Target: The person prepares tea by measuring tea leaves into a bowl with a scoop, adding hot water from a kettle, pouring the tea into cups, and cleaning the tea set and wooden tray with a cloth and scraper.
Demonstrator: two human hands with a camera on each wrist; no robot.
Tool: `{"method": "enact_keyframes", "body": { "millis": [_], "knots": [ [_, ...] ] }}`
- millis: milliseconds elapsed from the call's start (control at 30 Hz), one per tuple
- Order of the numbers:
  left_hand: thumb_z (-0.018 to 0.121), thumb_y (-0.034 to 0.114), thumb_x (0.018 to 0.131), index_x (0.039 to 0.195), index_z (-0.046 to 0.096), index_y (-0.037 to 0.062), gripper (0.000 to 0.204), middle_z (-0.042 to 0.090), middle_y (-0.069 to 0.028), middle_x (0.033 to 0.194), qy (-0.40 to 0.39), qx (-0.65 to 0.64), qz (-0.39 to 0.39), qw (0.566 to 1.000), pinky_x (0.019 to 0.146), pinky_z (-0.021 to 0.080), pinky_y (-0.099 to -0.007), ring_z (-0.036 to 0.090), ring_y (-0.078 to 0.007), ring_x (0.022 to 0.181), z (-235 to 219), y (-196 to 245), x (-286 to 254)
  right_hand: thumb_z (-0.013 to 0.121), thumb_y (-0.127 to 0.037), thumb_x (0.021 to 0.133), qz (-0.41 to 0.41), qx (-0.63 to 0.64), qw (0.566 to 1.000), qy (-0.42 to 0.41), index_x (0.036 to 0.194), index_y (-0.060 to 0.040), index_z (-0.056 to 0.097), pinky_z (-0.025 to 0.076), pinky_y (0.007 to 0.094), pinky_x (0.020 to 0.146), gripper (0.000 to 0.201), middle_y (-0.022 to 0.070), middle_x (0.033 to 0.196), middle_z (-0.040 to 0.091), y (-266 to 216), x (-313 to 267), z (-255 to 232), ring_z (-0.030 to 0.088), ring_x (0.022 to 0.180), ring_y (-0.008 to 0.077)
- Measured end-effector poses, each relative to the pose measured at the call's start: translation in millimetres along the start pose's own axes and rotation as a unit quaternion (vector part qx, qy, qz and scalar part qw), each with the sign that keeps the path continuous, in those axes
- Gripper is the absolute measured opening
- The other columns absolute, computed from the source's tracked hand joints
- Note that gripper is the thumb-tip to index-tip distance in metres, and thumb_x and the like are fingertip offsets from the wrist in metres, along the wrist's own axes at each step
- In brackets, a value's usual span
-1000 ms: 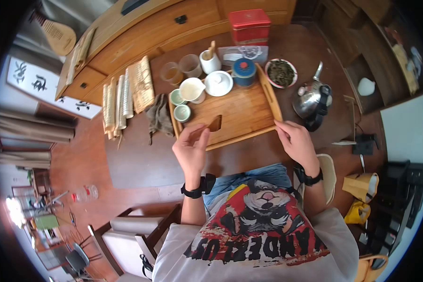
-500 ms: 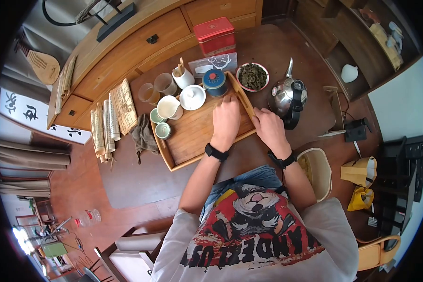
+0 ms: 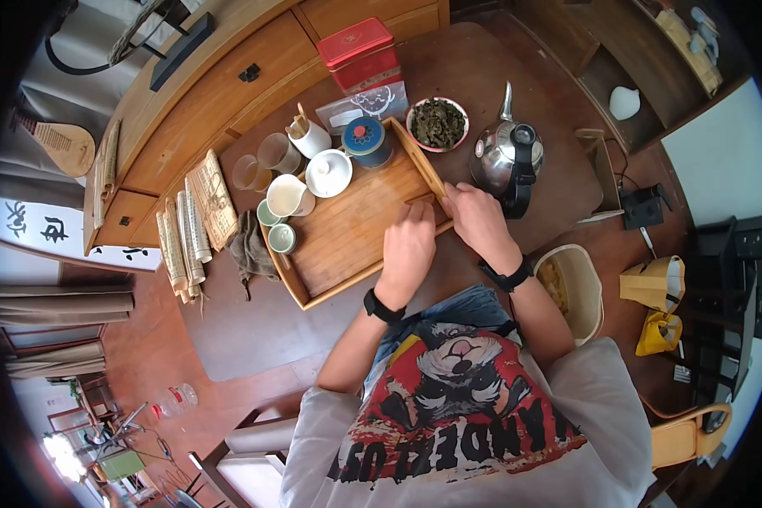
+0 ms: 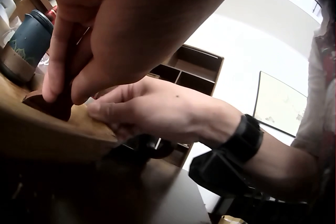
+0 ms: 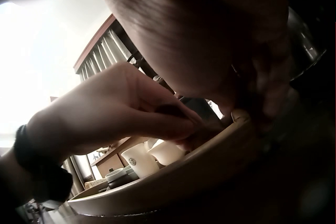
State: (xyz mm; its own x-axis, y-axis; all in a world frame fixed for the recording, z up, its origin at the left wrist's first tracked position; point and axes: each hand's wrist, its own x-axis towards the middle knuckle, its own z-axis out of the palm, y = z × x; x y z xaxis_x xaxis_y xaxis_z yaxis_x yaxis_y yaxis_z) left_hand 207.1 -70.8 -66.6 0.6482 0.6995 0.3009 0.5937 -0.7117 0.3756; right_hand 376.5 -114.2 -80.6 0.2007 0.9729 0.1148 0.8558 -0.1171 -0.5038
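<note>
A wooden tray (image 3: 351, 224) lies at an angle on the dark table. My left hand (image 3: 409, 251) is over its near right corner; the left wrist view shows its thumb and fingers pinching a thin brown piece (image 4: 51, 105) low against the tray. Beside it, my right hand (image 3: 480, 222) holds the tray's right edge at the corner. On the tray's far side are a blue canister (image 3: 367, 142), a white lidded bowl (image 3: 328, 173), a white pitcher (image 3: 289, 197) and two small green cups, the nearer one (image 3: 282, 239) at the left edge.
A bowl of dark leaves (image 3: 438, 124) and a steel kettle (image 3: 495, 157) stand right of the tray. Behind are a red tin (image 3: 360, 59), a white holder (image 3: 310, 138) and two glasses. A crumpled cloth (image 3: 251, 245) and rolled scrolls (image 3: 186, 241) lie left. A bin (image 3: 577, 292) stands at lower right.
My left hand has moved from the tray's near left part across to its right corner, carrying the brown piece. The right hand stays at the tray's right edge. The head view has shifted.
</note>
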Motion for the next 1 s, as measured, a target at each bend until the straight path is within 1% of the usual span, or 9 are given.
{"method": "enact_keyframes", "body": {
  "millis": [300,367,433,500,633,700,800,900,1000],
  "knots": [
    [0.073,-0.002,0.090,0.110,0.076,-0.0020,0.021,0.077,-0.0178,0.112,-0.032,-0.073,0.021,0.997,0.085,0.062,-0.0473,0.073,-0.0386,0.101,-16.2,6.8,-25.4,0.065,-0.020,0.109,-0.011,-0.001,1.000,-0.014,0.110,-0.0016,0.069,0.062,0.0538,0.076,0.019,0.0183,0.095,0.072,2.6,1.9,-2.9,0.075,0.087,0.0430],
    [0.076,0.000,0.093,0.110,0.079,-0.0022,0.017,0.079,-0.0194,0.111,0.020,-0.184,0.001,0.983,0.087,0.062,-0.0449,0.075,-0.0405,0.102,-26.1,-5.2,-23.0,0.065,-0.021,0.109,-0.007,0.005,1.000,-0.019,0.111,-0.0018,0.070,0.062,0.0540,0.076,0.020,0.0184,0.096,0.072,2.3,1.7,-4.8,0.075,0.087,0.0434],
    [0.076,0.003,0.096,0.112,0.079,-0.0024,0.016,0.081,-0.0193,0.111,0.029,-0.192,-0.029,0.981,0.089,0.062,-0.0446,0.077,-0.0395,0.103,-37.4,-14.3,-27.9,0.065,-0.021,0.109,-0.003,0.012,1.000,-0.021,0.112,-0.0019,0.070,0.061,0.0542,0.076,0.020,0.0184,0.096,0.073,2.2,2.2,-5.5,0.075,0.087,0.0437],
    [0.077,0.003,0.097,0.113,0.080,-0.0032,0.017,0.081,-0.0184,0.107,0.068,-0.209,-0.125,0.967,0.088,0.062,-0.0407,0.079,-0.0364,0.098,-51.1,-24.6,-39.7,0.065,-0.021,0.109,0.000,0.028,1.000,-0.008,0.115,-0.0030,0.071,0.061,0.0548,0.076,0.020,0.0184,0.097,0.073,3.0,0.4,-5.5,0.075,0.087,0.0444],
    [0.079,0.003,0.099,0.119,0.079,-0.0036,0.021,0.082,-0.0150,0.102,0.118,-0.242,-0.322,0.908,0.082,0.061,-0.0329,0.079,-0.0185,0.090,-69.6,-67.4,-80.4,0.065,-0.021,0.109,0.008,0.033,0.999,-0.014,0.116,-0.0037,0.071,0.061,0.0555,0.076,0.020,0.0183,0.097,0.072,0.8,0.0,-5.7,0.075,0.088,0.0448],
    [0.076,-0.001,0.102,0.129,0.075,-0.0047,0.027,0.081,-0.0084,0.101,0.154,-0.252,-0.363,0.884,0.080,0.060,-0.0285,0.075,-0.0134,0.090,-86.5,-81.9,-101.5,0.064,-0.021,0.109,0.010,0.038,0.999,-0.019,0.116,-0.0039,0.071,0.061,0.0565,0.076,0.019,0.0184,0.097,0.072,0.5,0.9,-7.5,0.074,0.088,0.0449],
    [0.076,-0.001,0.103,0.127,0.076,-0.0051,0.025,0.081,-0.0078,0.099,0.190,-0.261,-0.360,0.875,0.078,0.061,-0.0285,0.075,-0.0125,0.089,-96.3,-116.4,-144.4,0.064,-0.020,0.109,0.002,0.044,0.999,-0.022,0.116,-0.0043,0.071,0.060,0.0576,0.076,0.018,0.0185,0.096,0.071,2.9,2.2,-8.1,0.074,0.088,0.0457],
    [0.076,0.000,0.103,0.123,0.078,-0.0066,0.021,0.082,-0.0093,0.094,0.179,-0.257,-0.404,0.859,0.075,0.061,-0.0283,0.077,-0.0126,0.084,-110.0,-123.8,-166.5,0.064,-0.020,0.109,-0.006,0.048,0.998,-0.027,0.116,-0.0045,0.071,0.059,0.0578,0.076,0.019,0.0188,0.095,0.070,3.0,2.8,-9.3,0.073,0.089,0.0463],
    [0.077,0.003,0.103,0.117,0.080,-0.0082,0.018,0.083,-0.0116,0.090,0.109,-0.188,-0.428,0.877,0.072,0.061,-0.0274,0.079,-0.0136,0.078,-115.4,-121.8,-169.0,0.064,-0.020,0.109,-0.007,0.062,0.998,-0.021,0.115,-0.0036,0.071,0.059,0.0574,0.078,0.018,0.0192,0.095,0.070,5.4,3.3,-7.7,0.072,0.090,0.0461]
  ]
}}
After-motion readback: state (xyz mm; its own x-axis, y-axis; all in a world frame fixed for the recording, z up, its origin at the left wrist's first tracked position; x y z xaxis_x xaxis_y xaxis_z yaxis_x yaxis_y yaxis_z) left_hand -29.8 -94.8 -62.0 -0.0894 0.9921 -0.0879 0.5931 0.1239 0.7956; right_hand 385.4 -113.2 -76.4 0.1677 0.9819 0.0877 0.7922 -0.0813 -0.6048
